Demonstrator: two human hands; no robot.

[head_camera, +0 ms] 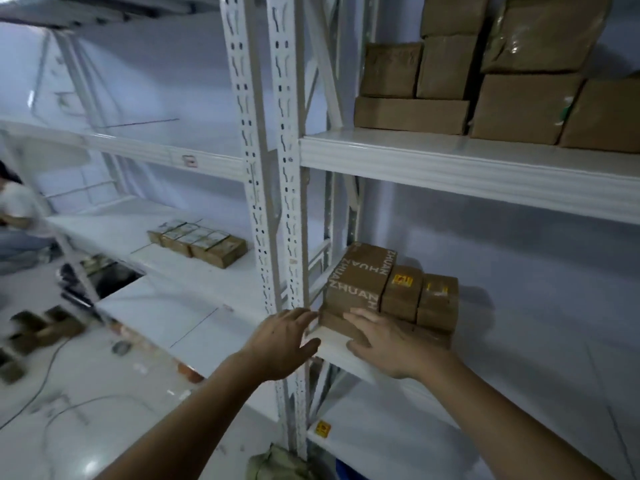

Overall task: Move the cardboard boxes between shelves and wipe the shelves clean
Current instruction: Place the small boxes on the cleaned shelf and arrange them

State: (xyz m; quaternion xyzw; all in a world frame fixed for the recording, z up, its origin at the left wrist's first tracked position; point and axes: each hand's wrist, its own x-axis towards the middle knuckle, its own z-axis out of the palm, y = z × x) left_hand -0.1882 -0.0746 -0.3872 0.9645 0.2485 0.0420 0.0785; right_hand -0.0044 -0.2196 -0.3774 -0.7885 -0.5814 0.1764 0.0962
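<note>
**Both hands reaching a small stack of boxes at the front left corner of a middle shelf**

The stack (391, 299) sits at the front left corner of the middle shelf (519, 358), beside the perforated upright (287, 202): a flat box (332, 322) at the bottom, carrying a lettered box (360, 278) and two smaller boxes (420, 296). The right hand (391, 344) lies flat on the flat box's near end, fingers straight, gripping nothing. The left hand (280, 341) is spread wide in front of the upright, empty; whether it touches the stack cannot be told. More boxes (485, 81) fill the upper shelf (450, 164). The likely step is lifting the stack. Risk: the upper boxes are loose, so tilting the flat box may slide them off; the upright also crowds the left hand's approach.
</note>
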